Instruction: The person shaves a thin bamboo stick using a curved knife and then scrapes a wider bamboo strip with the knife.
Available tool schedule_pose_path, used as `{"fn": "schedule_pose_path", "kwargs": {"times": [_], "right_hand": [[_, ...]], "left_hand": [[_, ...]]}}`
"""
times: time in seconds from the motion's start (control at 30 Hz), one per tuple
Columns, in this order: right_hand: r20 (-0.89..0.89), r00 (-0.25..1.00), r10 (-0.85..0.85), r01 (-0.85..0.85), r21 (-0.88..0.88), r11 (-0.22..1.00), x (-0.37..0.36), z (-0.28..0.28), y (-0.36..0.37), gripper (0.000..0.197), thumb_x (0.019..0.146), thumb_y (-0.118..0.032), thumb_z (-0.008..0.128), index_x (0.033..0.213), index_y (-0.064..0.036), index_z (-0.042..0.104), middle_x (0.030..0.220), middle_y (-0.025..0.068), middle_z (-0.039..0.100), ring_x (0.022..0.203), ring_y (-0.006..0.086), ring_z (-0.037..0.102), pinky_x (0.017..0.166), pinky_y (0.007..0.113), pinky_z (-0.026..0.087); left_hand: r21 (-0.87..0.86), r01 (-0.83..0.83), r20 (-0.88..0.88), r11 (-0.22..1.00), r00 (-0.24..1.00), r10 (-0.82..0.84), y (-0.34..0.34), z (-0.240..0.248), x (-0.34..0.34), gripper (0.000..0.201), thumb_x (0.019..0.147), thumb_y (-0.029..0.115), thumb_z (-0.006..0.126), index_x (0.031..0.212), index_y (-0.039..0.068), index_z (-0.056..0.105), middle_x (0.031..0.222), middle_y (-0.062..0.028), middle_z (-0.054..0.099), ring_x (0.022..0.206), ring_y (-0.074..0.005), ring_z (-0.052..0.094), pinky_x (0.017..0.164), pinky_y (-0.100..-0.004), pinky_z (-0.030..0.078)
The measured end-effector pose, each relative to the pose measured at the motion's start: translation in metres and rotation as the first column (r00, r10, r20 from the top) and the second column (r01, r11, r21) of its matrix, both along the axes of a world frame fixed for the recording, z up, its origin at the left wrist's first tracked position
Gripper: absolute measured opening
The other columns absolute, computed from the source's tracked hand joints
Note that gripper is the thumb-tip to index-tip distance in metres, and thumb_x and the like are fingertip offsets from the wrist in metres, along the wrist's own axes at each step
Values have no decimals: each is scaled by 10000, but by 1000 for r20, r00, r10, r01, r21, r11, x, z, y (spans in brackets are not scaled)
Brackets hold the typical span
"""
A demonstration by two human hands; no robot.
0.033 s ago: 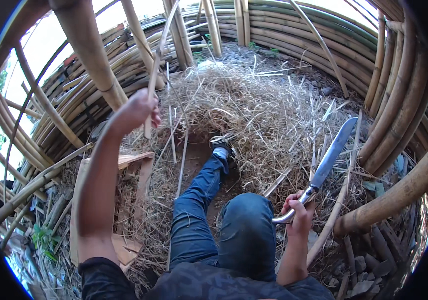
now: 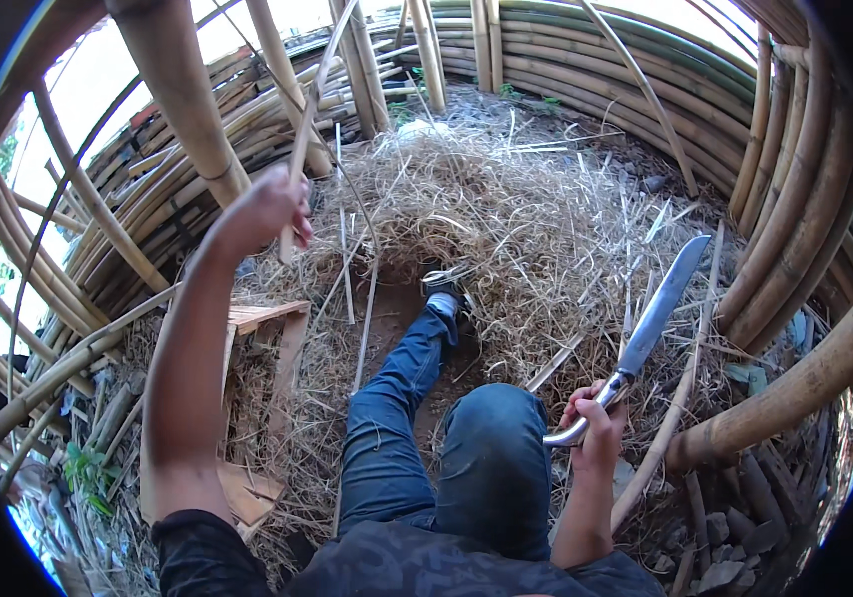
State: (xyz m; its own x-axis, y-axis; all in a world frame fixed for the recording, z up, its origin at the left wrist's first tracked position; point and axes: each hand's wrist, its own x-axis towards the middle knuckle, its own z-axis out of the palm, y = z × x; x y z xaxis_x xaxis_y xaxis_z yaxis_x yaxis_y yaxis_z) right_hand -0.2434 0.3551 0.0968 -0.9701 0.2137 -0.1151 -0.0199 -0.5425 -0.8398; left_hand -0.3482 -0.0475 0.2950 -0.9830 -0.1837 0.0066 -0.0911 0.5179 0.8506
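Curved walls of stacked bamboo poles (image 2: pixel 586 70) ring a patch of ground heaped with dry straw (image 2: pixel 516 214), with bare earth showing in a hollow by the person's outstretched foot. The bamboo strip (image 2: pixel 309 124) is the piece in hand: a thin, pale sliver whose long axis runs steeply up and away from the left hand (image 2: pixel 265 211), its upper end leaning slightly toward the right and passing out of sight near the top of the view, its lower end poking out just below the fist. The left hand is clamped around it, arm raised and stretched forward. The right hand (image 2: pixel 596 423) is closed tight on the curved metal handle of a machete (image 2: pixel 657 310), whose blade points up and away to the right, well apart from the strip and not touching it. Judging by this, the strip is already split thin and is being held up rather than cut; loose slivers (image 2: pixel 362 318) lie on the straw below the left hand, so some pieces appear done, while thick uncut culms (image 2: pixel 780 398) lie just beyond the right hand. A small wooden frame (image 2: pixel 262 318) rests on the ground below the left forearm, beside the blue-trousered leg (image 2: pixel 397 398).
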Motion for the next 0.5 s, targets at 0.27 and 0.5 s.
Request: {"fn": "schedule_pose_path", "kwargs": {"times": [0.27, 0.5], "right_hand": [[26, 994, 107, -107, 1, 994, 8, -7, -9, 266, 692, 29, 583, 928, -43, 485, 744, 112, 596, 575, 183, 598, 494, 291, 520], [47, 996, 76, -77, 21, 997, 7, -13, -4, 265, 694, 22, 580, 934, -39, 486, 738, 107, 589, 586, 183, 594, 498, 293, 517]], "left_hand": [[-601, -240, -11, 763, 956, 292, -25, 75, 5, 339, 972, 259, 432, 1057, -69, 423, 733, -129, 530, 506, -178, 566, 403, -324, 521], [-741, -203, 131, 640, 891, 435, -52, 40, 52, 421, 963, 269, 446, 1107, -126, 459, 836, -249, 625, 505, -289, 635, 461, -391, 544]]}}
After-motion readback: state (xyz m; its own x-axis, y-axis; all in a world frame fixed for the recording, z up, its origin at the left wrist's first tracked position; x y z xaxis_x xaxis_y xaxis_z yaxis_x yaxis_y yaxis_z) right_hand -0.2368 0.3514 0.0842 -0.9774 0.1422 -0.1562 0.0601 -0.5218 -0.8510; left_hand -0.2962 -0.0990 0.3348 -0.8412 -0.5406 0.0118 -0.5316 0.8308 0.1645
